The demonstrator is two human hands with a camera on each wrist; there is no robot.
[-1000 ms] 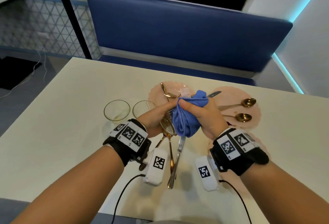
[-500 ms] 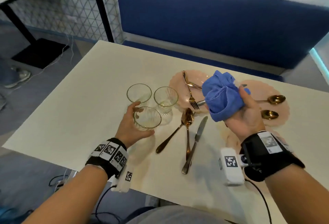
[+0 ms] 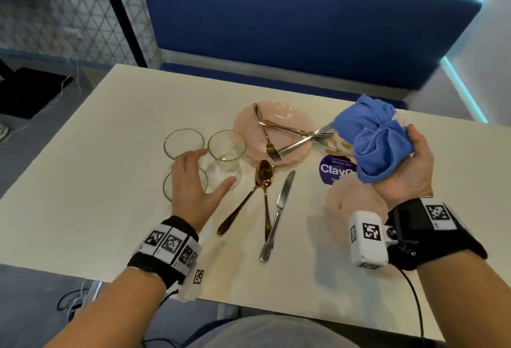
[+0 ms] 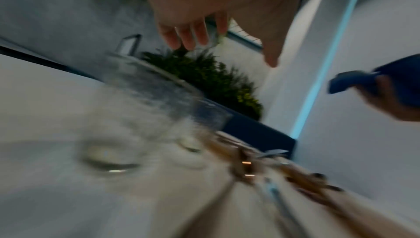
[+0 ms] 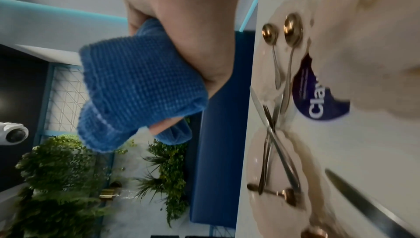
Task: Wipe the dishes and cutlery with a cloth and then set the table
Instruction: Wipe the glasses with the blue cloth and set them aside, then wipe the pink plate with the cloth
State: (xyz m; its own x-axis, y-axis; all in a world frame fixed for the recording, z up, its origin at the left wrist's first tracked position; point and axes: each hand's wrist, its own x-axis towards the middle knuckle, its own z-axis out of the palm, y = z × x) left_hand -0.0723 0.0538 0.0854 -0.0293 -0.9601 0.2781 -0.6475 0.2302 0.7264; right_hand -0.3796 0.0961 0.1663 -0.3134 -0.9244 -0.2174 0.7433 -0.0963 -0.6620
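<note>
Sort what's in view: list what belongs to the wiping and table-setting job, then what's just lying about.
Job: blue cloth gripped in right hand; three glasses; pink plates; knife; spoons; forks.

Just there: purple sticker; blue bench; plants.

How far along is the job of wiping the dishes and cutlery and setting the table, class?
Early. Nothing is laid out as a place setting: three glasses are clustered together, forks lie crossed on a pink plate, and spoons and a knife lie loose on the table. In hand: the right hand grips the blue cloth, while the open left hand hovers over the nearest glass. Wiping and setting remain.
</note>
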